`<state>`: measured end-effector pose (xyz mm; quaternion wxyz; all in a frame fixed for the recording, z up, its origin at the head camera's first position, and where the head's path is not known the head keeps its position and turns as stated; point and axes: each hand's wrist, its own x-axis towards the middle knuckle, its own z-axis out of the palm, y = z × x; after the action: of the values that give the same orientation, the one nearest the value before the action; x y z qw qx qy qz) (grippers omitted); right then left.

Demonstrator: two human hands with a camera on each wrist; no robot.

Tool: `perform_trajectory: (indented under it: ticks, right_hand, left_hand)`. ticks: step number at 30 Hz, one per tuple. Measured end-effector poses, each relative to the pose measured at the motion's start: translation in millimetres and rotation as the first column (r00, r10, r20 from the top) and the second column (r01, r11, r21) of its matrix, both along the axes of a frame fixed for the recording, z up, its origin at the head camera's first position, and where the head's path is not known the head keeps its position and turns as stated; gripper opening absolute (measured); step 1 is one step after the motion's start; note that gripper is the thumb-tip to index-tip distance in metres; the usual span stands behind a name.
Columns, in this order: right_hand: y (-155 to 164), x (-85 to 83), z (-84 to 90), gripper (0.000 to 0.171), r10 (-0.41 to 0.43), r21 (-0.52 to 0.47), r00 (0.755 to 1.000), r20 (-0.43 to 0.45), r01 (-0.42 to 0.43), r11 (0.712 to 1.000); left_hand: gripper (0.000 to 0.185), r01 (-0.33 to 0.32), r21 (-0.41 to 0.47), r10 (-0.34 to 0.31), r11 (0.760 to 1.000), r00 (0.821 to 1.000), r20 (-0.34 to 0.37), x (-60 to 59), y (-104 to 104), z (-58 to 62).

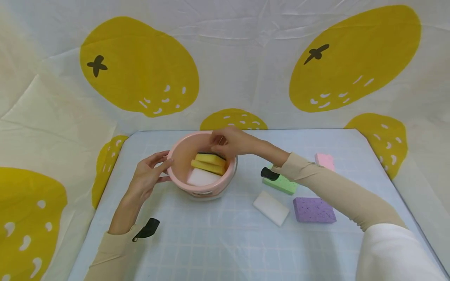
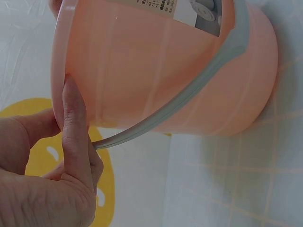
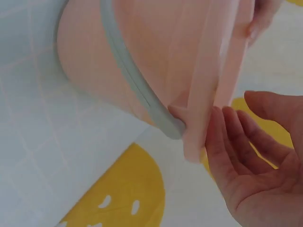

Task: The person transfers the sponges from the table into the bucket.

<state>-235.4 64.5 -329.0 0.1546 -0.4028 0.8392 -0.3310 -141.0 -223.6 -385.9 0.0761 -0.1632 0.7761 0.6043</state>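
A pink bucket [image 1: 184, 187] with a grey handle [image 2: 177, 101] stands toward the back of the table. Two yellow sponges [image 1: 207, 166] with dark backs and a white sponge [image 1: 203, 177] lie inside it. My left hand [image 1: 149, 173] pinches the bucket's left rim, thumb on the rim and fingers along the outer wall. At the far right rim is my right hand [image 1: 232, 142], arched over the edge with nothing in it. In the right wrist view, its fingertips [image 3: 218, 116] come right up to the rim while the thumb stands apart.
Right of the bucket lie a green sponge [image 1: 281, 184], a white sponge [image 1: 271, 208], a purple sponge [image 1: 314, 210] and a pink sponge [image 1: 325, 160]. My right forearm passes over the green and pink ones. A lemon-patterned cloth [image 1: 242, 78] hangs behind the table.
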Motion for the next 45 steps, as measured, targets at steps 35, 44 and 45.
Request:
perform_trajectory:
  ticks: [35,44,45]
  right_hand:
    - [107.6,-0.5,-20.9,0.028,-0.243,-0.169,0.956,0.167,0.27,0.948]
    - [137.7,-0.1,-43.5,0.029,-0.327,-0.16,0.924,0.196,0.36,0.919]
    - [140.8,0.4,-45.3,0.029,-0.335,-0.158,0.922,0.193,0.366,0.917]
  left_hand:
    - [0.059,-0.011,0.004,0.011,1.0,1.0,0.001,0.6,0.0,-0.8]
    - [0.056,-0.013,-0.002,0.013,1.0,1.0,-0.001,1.7,1.3,-1.3]
    - [0.056,-0.013,-0.002,0.013,1.0,1.0,-0.001,1.8,1.3,-1.6]
